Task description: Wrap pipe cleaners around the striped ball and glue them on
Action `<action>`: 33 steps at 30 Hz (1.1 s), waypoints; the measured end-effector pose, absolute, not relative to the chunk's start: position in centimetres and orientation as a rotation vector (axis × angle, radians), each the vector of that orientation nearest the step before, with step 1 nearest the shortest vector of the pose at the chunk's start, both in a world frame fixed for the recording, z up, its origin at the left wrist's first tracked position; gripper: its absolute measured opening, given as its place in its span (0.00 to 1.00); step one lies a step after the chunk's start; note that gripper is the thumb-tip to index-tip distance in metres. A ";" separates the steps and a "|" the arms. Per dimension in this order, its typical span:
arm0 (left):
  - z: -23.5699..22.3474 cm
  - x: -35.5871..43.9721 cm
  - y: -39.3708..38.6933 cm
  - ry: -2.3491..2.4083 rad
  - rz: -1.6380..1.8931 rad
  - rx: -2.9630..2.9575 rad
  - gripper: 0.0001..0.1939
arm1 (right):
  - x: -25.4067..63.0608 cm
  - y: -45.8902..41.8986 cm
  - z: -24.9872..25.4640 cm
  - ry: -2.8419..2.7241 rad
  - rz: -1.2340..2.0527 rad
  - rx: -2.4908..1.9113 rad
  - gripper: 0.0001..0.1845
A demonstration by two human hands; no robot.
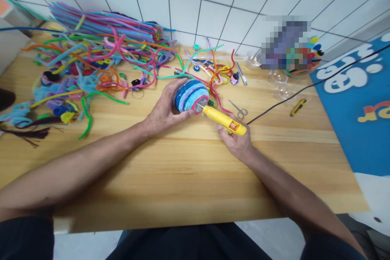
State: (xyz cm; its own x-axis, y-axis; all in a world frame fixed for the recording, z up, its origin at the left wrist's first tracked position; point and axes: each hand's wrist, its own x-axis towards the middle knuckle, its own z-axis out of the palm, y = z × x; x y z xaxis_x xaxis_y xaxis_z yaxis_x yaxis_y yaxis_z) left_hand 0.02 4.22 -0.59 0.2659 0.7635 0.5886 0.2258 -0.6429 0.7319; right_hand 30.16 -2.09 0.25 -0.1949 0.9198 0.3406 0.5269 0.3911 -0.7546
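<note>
My left hand (166,109) is wrapped round the left side of a ball covered in blue, purple and pink pipe-cleaner bands (190,94). A greyish patch without bands shows on the ball's lower right, ringed in pink. In my right hand (239,140) is a yellow glue gun (224,119), gripped by its handle. Its metal nozzle points left and meets or nearly meets the grey patch; I cannot tell if they touch. Small scissors (239,110) lie just behind the glue gun.
Tangled pipe cleaners (76,69) cover the table's left, with a thick bundle (103,22) by the tiled wall. Clear plastic domes (278,76) and a yellow utility knife (297,107) lie to the right. A black cord (283,99) crosses the right side.
</note>
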 end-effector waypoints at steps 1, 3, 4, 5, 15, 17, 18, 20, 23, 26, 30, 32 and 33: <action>-0.6 0.0 4.2 0.892 1.371 2.028 0.49 | 30.1 -2.1 0.4 -1.858 0.619 -1.238 0.06; -0.5 0.0 4.2 0.900 1.349 2.042 0.49 | 30.0 -2.1 0.7 -1.840 0.583 -1.214 0.05; -0.4 0.0 4.2 0.904 1.335 2.055 0.49 | 30.0 -2.1 0.8 -1.825 0.565 -1.211 0.05; -0.4 0.0 4.2 0.907 1.323 2.069 0.49 | 30.0 -2.1 0.8 -1.814 0.555 -1.210 0.05; -0.3 -0.2 4.1 0.917 1.303 2.118 0.49 | 30.0 -2.0 1.0 -1.825 0.560 -1.232 0.05; -0.3 -0.2 4.1 0.923 1.296 2.117 0.49 | 30.0 -2.0 1.2 -1.853 0.580 -1.245 0.06; -0.2 -0.2 4.1 0.922 1.298 2.114 0.49 | 30.0 -2.0 1.3 -1.861 0.585 -1.250 0.06; -0.3 -0.2 4.1 0.919 1.306 2.114 0.49 | 29.9 -2.1 1.6 -1.861 0.573 -1.233 0.05; -0.4 -0.2 4.1 0.925 1.309 2.117 0.49 | 29.8 -2.1 1.8 -1.867 0.581 -1.145 0.04; -0.5 -0.2 4.2 0.922 1.313 2.112 0.49 | 29.7 -2.1 1.9 -1.871 0.614 -1.145 0.09; -0.5 -0.2 4.2 0.937 1.308 2.100 0.49 | 29.7 -2.2 1.8 -1.853 0.653 -1.194 0.07; -0.6 -0.2 4.2 0.938 1.305 2.097 0.50 | 29.7 -2.3 1.6 -1.854 0.686 -1.193 0.06; -0.7 -0.2 4.3 0.933 1.307 2.097 0.50 | 29.7 -2.2 1.6 -1.830 0.686 -1.201 0.06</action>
